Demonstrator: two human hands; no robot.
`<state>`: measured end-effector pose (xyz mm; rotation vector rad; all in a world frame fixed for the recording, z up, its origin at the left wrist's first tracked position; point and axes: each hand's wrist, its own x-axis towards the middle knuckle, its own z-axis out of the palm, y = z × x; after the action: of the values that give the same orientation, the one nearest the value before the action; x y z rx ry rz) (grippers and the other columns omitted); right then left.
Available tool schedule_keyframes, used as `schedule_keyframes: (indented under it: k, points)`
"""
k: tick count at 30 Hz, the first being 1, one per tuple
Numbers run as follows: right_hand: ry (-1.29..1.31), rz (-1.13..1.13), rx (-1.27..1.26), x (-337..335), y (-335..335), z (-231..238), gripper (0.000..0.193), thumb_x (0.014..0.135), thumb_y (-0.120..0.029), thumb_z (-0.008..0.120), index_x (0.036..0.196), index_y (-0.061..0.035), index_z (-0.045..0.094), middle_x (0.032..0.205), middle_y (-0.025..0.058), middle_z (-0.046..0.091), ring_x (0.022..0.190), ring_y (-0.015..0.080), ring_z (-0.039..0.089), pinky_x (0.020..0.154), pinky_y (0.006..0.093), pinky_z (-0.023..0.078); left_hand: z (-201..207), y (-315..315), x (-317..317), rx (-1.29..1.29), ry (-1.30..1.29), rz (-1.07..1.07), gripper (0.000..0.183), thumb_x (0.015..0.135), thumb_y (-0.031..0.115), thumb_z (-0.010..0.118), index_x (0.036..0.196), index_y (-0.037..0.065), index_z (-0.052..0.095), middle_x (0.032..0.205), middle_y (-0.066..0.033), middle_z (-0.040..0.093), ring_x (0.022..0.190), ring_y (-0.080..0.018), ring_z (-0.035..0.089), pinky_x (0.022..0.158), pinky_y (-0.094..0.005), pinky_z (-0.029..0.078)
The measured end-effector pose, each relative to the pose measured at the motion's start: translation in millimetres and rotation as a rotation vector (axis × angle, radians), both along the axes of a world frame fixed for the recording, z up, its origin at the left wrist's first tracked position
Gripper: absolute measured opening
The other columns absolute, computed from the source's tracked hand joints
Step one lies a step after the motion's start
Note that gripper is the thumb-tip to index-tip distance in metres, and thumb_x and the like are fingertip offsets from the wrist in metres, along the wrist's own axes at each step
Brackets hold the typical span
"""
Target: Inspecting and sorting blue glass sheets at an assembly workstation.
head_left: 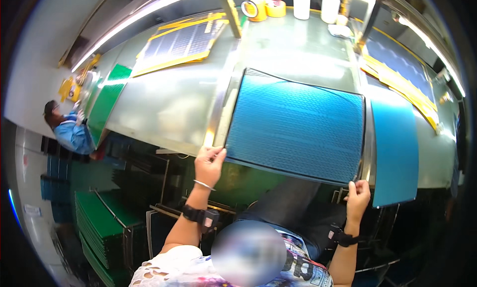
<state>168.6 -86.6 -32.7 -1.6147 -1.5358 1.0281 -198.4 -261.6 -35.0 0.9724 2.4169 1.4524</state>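
Observation:
A rectangular blue panel [298, 125] with a textured face and thin black edging lies before me on the metal bench. My left hand [208, 164] pinches its near left corner between thumb and fingers. At the near right corner, my right hand [358, 193] is closed in a similar pinch on the panel's edge. Along the far side the black edging [278, 77] looks curved, with a dark gap beside it. Just to the right, a smooth blue sheet [395, 153] overhangs the bench's front edge.
Yellow-edged panels [174, 43] lie at the back left, others [400, 71] at the back right. Tape rolls [275, 7] and white bottles [301, 4] stand at the back. A co-worker [72, 130] sits far left by a green sheet [110, 101]. Green sheets [102, 227] are stacked lower left.

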Motion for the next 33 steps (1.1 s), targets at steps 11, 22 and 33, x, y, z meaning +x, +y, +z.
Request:
schedule_keyframes:
  k: [11,22,33]
  points:
    - [0.019,0.051,-0.003,-4,-3,-7,0.015,0.087,-0.005,0.056,0.077,-0.0054,0.045,0.060,-0.0035,0.039,0.045,0.0020,0.037,0.038,0.0184,0.037,-12,-14,14,-0.085,0.318,0.123,0.023,0.074,0.012,0.072,0.097,0.013,0.071,0.071,-0.0040,0.040,0.067,-0.0198,0.043,0.061,-0.0297,0.039]
    - [-0.719,0.288,0.481,-21,3,50,0.046,0.075,-0.011,0.066,0.120,-0.0102,0.054,0.101,0.0111,0.052,0.100,0.0293,0.049,0.086,0.0390,0.041,12,-4,-2,-0.395,0.605,-0.164,0.042,0.079,0.020,0.063,0.120,0.026,0.060,0.145,-0.0065,0.032,0.138,-0.0373,0.013,0.104,-0.0580,0.013]
    - [-1.042,0.507,0.505,-83,179,11,0.044,0.082,-0.011,0.048,0.125,-0.0105,0.050,0.135,0.0096,0.042,0.130,0.0367,0.029,0.101,0.0511,0.030,12,-4,-15,-0.379,0.531,-0.420,0.033,0.083,0.013,0.056,0.114,0.024,0.064,0.132,0.0029,0.050,0.136,-0.0317,0.023,0.102,-0.0653,0.009]
